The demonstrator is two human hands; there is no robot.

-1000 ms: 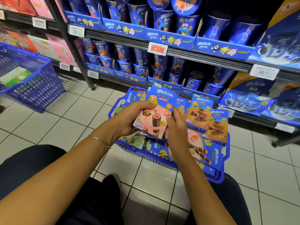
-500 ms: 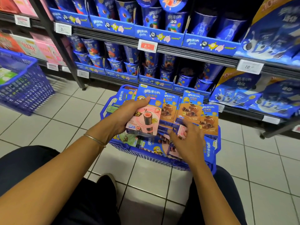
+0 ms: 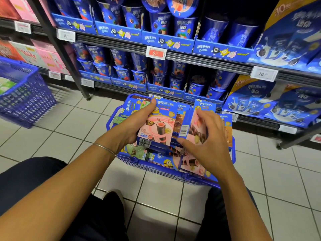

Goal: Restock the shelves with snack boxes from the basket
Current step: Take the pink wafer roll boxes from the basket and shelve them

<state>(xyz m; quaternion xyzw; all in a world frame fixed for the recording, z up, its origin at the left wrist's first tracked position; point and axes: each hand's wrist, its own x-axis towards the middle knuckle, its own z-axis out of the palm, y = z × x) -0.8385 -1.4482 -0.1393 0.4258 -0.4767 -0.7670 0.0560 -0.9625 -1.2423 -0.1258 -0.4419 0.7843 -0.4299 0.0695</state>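
Over the blue basket (image 3: 149,165) the left hand (image 3: 137,122) clasps a pink wafer-roll box (image 3: 159,129), and at its three o'clock the right hand (image 3: 208,145) grips a second pink box (image 3: 192,126), tilted.

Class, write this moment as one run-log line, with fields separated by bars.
phase: gathering boxes over basket | left hand: holds pink box stack | right hand: grips second pink box, tilted

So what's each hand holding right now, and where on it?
The left hand grips a pink snack box by its left edge; the right hand holds a second pink box across its face.
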